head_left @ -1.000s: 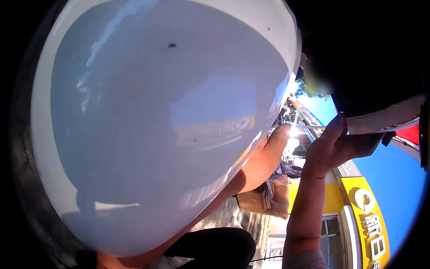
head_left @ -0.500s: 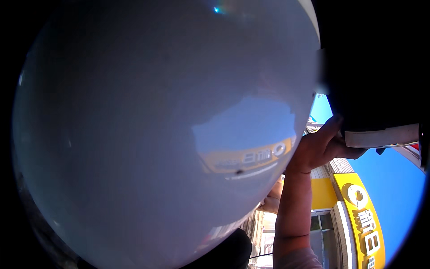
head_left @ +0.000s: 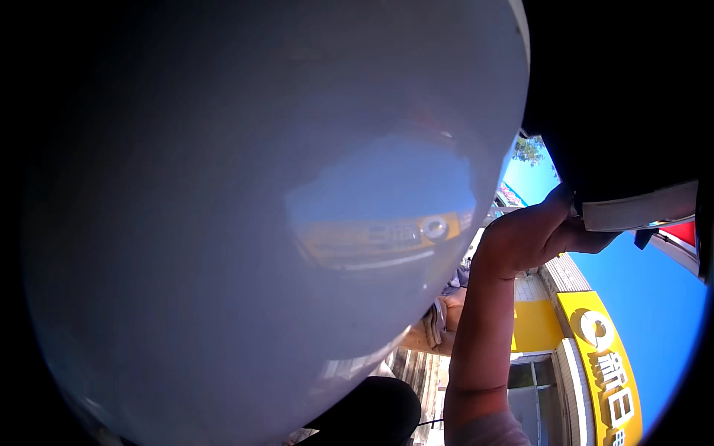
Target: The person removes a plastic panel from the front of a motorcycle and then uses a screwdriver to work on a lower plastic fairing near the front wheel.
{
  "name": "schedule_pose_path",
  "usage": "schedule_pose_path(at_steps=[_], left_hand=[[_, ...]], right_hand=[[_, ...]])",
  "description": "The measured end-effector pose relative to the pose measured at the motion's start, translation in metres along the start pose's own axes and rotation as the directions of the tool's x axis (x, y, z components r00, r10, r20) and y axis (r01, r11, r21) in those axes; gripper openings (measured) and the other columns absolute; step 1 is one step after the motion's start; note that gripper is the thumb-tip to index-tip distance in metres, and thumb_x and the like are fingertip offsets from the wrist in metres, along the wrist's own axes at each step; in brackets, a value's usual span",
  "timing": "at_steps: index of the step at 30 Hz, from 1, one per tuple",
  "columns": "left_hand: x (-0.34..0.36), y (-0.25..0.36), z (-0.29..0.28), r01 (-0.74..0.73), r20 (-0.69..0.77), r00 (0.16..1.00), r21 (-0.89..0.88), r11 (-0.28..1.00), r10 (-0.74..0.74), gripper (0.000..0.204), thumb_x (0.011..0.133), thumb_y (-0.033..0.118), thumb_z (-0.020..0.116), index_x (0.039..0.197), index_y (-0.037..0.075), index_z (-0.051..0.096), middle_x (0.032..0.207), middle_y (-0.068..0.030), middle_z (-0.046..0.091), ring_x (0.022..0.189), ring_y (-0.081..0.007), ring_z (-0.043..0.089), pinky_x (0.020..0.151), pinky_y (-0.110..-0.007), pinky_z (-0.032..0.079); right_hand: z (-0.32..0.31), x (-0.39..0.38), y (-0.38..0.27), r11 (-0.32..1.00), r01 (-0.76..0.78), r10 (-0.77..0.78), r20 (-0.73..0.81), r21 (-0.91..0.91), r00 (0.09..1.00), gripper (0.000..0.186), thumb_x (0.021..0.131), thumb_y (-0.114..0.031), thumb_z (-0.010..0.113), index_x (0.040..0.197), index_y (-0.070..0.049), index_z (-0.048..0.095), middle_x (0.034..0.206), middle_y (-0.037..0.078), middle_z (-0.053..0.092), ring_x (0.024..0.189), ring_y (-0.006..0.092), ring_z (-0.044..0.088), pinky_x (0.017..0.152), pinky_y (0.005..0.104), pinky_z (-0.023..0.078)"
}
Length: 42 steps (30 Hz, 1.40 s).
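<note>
A large glossy white curved panel (head_left: 223, 312) fills most of the view, close up, mirroring the sky and a yellow sign. To its right, my right hand (head_left: 524, 234) reaches up at the end of a bare forearm. Its thumb and fingers close round the lower edge of a very dark part with a pale rim (head_left: 639, 212). What that part belongs to is lost in shadow, and the fingertips are partly hidden. My left hand does not show.
Behind my forearm stands a building with a yellow sign (head_left: 599, 357) and a window (head_left: 534, 386). A rounded black shape (head_left: 372, 412) sits below the panel. Between panel and forearm is a tan shape (head_left: 446, 316) I cannot make out. A red and white edge (head_left: 680, 234) shows far right.
The reflection on the white panel has slid left and up. My right hand keeps its hold, and more background shows between the panel and my forearm.
</note>
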<state>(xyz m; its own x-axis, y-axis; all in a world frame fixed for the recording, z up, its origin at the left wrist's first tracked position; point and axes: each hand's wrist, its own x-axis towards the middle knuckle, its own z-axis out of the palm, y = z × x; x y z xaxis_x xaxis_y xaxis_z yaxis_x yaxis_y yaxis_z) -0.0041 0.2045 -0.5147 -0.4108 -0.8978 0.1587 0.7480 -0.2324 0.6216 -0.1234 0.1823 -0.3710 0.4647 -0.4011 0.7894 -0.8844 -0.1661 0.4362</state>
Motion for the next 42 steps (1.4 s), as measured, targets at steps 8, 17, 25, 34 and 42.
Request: schedule_pose_path(at_steps=[8, 17, 25, 34, 42], left_hand=[[0.010, -0.002, -0.011, 0.003, 0.102, 0.995, 0.098, 0.995, -0.013, 0.018, 0.107, 0.016, 0.058, 0.109, 0.000, 0.063, 0.084, 0.0013, 0.058, 0.076, -0.0050, 0.049, 0.068, -0.024, 0.043], [-0.008, 0.004, -0.016, 0.104, 0.042, 0.992, 0.276, 0.955, -0.121, 0.037, 0.104, 0.033, 0.062, 0.121, 0.002, 0.072, 0.107, -0.0091, 0.073, 0.100, -0.0168, 0.067, 0.090, -0.032, 0.051], [-0.034, -0.023, -0.005, 0.255, 0.015, 0.953, 0.495, 0.831, -0.302, 0.033, 0.108, 0.032, 0.058, 0.124, 0.004, 0.069, 0.113, -0.0083, 0.073, 0.103, -0.0159, 0.066, 0.092, -0.031, 0.050], [-0.023, -0.072, -0.025, 0.375, -0.111, 0.895, 0.711, 0.595, -0.431, 0.029, 0.109, 0.030, 0.058, 0.122, 0.007, 0.069, 0.114, -0.0056, 0.072, 0.104, -0.0142, 0.064, 0.093, -0.031, 0.049], [-0.095, -0.082, -0.046, -0.296, 0.195, 0.571, 0.955, 0.021, -0.798, 0.024, 0.101, 0.026, 0.064, 0.103, 0.002, 0.068, 0.106, -0.0152, 0.067, 0.098, -0.0378, 0.067, 0.088, -0.047, 0.054]], right_hand=[[0.005, 0.014, 0.002, 0.987, 0.080, -0.087, 0.045, 0.143, 0.995, 0.082, 0.097, 0.003, 0.061, 0.158, 0.003, 0.005, 0.149, 0.025, 0.033, 0.132, 0.0296, 0.049, 0.110, 0.0433, 0.047], [-0.036, -0.109, 0.025, 0.941, -0.179, 0.052, 0.401, 0.286, 0.915, 0.063, 0.092, -0.003, 0.064, 0.150, -0.005, 0.042, 0.137, 0.019, 0.052, 0.120, 0.0357, 0.059, 0.103, 0.0444, 0.049], [-0.157, -0.417, 0.060, 0.887, -0.283, 0.204, 0.860, -0.364, -0.467, 0.044, 0.098, -0.041, 0.059, 0.127, -0.010, 0.069, 0.119, 0.019, 0.072, 0.114, 0.0392, 0.069, 0.094, 0.0507, 0.057], [-0.272, -0.620, 0.025, 0.672, -0.459, 0.204, 0.741, -0.581, -0.640, 0.041, 0.096, -0.041, 0.060, 0.118, -0.009, 0.074, 0.115, 0.018, 0.075, 0.113, 0.0393, 0.069, 0.095, 0.0508, 0.056], [-0.181, -0.621, 0.059, 0.643, -0.599, 0.271, 0.874, -0.477, -0.404, 0.030, 0.095, -0.033, 0.065, 0.109, -0.008, 0.074, 0.102, 0.020, 0.075, 0.099, 0.0417, 0.072, 0.087, 0.0519, 0.057]])
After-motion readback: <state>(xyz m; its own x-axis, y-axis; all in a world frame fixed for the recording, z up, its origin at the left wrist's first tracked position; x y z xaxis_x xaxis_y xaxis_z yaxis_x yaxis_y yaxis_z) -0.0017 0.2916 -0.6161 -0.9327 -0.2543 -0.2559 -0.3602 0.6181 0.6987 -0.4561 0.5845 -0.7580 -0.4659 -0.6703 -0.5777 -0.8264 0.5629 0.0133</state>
